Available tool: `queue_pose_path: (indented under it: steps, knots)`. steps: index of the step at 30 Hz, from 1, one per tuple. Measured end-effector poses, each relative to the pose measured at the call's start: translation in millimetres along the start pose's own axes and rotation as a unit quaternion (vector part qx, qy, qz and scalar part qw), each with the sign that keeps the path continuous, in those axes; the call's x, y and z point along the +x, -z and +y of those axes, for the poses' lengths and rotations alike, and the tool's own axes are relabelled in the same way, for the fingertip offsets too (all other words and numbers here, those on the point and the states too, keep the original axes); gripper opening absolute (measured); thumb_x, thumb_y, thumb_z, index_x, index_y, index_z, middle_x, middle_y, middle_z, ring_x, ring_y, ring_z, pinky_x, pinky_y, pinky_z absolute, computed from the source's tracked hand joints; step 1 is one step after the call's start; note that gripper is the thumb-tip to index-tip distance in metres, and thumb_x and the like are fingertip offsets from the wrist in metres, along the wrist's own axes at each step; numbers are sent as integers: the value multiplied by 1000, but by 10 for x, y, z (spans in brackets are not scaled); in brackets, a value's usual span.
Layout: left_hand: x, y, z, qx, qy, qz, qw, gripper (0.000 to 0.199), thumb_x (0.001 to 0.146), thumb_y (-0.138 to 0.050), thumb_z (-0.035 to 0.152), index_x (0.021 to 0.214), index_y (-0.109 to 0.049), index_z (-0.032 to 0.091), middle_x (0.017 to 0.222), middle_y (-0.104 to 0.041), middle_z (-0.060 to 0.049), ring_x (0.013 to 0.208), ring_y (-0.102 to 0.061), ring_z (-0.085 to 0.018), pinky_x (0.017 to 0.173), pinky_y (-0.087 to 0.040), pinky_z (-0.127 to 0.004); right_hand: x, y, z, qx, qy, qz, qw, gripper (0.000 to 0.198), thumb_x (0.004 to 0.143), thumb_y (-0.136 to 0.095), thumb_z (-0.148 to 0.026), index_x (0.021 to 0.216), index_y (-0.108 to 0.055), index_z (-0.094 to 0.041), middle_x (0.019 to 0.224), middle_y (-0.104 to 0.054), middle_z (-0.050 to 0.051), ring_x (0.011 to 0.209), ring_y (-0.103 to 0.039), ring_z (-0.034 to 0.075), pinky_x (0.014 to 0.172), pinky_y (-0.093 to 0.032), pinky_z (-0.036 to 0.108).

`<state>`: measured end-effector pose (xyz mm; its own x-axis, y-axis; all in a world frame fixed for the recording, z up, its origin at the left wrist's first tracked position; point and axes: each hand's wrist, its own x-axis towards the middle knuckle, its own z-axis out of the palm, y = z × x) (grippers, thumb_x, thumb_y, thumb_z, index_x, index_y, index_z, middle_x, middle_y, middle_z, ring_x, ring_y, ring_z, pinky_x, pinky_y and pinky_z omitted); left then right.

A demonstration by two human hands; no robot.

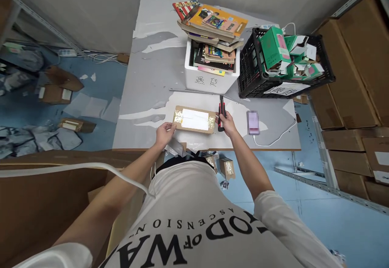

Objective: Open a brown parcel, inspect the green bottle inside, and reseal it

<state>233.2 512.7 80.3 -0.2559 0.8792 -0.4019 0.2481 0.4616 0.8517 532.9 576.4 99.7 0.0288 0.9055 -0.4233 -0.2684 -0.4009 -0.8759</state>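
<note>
A small flat cardboard box (194,129) with a white label and clear tape at both ends lies on the table in front of me. My left hand (165,134) is closed at the box's near left corner, fingers bent and thumb against it. In my right hand (226,123) is a black and red utility knife (221,116), its tip pointing away from me. The right fingers wrap the handle beside the box's right end. Whether the blade is out is too small to tell. Grey plastic (175,147) shows just below my left hand.
A white bin (209,79) piled with books stands behind the box. Right of it is a black crate (258,87) of green cartons. A phone (253,123) on a white cable lies at right on the grey table (146,69). Cardboard boxes (349,150) stack along the right side.
</note>
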Motion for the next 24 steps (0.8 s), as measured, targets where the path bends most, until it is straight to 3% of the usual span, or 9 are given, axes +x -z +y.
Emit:
queue_pose_path:
  steps: [3, 6, 10, 14, 17, 24]
  knots:
    - [-2, 41, 100, 128, -61, 36, 989, 43, 75, -63, 50, 105, -62, 19, 105, -69, -13, 102, -64, -31, 90, -48, -43, -159, 127, 122, -5, 37, 38, 999, 33, 81, -64, -33, 110, -51, -24, 108, -66, 2, 76, -67, 11, 74, -58, 29]
    - [62, 47, 292, 236, -173, 29, 956, 60, 78, -58, 42, 132, -48, 16, 139, -50, -18, 130, -45, -35, 105, -37, -47, -455, 335, 252, -52, 36, 44, 997, 44, 77, -66, -40, 116, -53, -23, 100, -66, 1, 63, -64, 9, 59, -57, 25]
    - [205, -91, 553, 349, -313, -107, 877, 87, 70, -65, 49, 145, -34, 16, 158, -18, -17, 145, -10, -40, 115, -10, -55, -812, 495, 391, -98, -9, -19, 995, 74, 77, -67, -41, 143, -36, -29, 99, -67, 2, 50, -57, 8, 42, -51, 23]
    - [328, -289, 687, 436, -347, -190, 808, 116, 56, -71, 69, 149, -27, 15, 158, -11, -20, 144, -4, -46, 111, 6, -61, -881, 467, 451, -93, -14, -43, 995, 79, 78, -65, -38, 148, -30, -32, 103, -68, 2, 50, -56, 8, 39, -50, 23]
    - [369, -368, 692, 457, -341, -189, 800, 119, 54, -70, 73, 149, -29, 16, 157, -17, -21, 144, -8, -45, 111, 7, -61, -835, 429, 462, -86, -15, -49, 995, 76, 79, -64, -36, 148, -31, -33, 100, -68, 1, 49, -55, 7, 39, -50, 21]
    - [374, -398, 605, 397, -349, -159, 834, 106, 50, -77, 66, 141, -44, 23, 151, -32, -18, 140, -20, -46, 112, 5, -59, -803, 471, 333, -147, -14, -60, 987, 70, 79, -61, -28, 144, -38, -34, 82, -64, -4, 42, -52, 5, 33, -45, 17]
